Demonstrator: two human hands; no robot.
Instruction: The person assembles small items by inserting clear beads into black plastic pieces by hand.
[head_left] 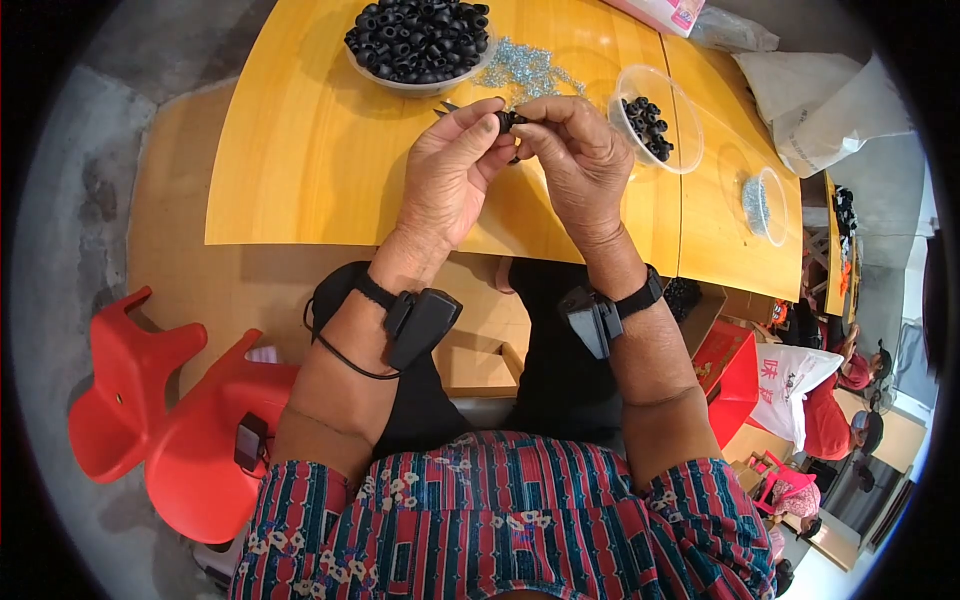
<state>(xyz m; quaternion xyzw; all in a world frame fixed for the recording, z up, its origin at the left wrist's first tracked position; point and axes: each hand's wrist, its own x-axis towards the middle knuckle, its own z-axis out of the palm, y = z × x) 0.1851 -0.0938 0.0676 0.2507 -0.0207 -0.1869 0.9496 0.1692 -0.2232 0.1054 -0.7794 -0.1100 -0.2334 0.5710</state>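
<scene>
Above the yellow table, both hands meet around a small black ring-shaped part [505, 121]. My left hand [450, 170] pinches it between thumb and fingers. From the other side, my right hand [580, 155] closes its thumb and forefinger on the same part. Fingers cover much of it, so its full shape is hidden. A dark pointed metal tip [445, 107] shows beside my left fingers; the rest of it is hidden. Just beyond the hands lies a loose pile of small clear-blue pieces [525, 70].
A bowl [420, 90] heaped with black hollow parts stands at the far left of the table [300, 190]. To the right are a clear tub [690, 115] with black parts and a smaller tub [783, 215] with clear-blue pieces. Red chairs [225, 450] stand left; people [830, 415] sit far right.
</scene>
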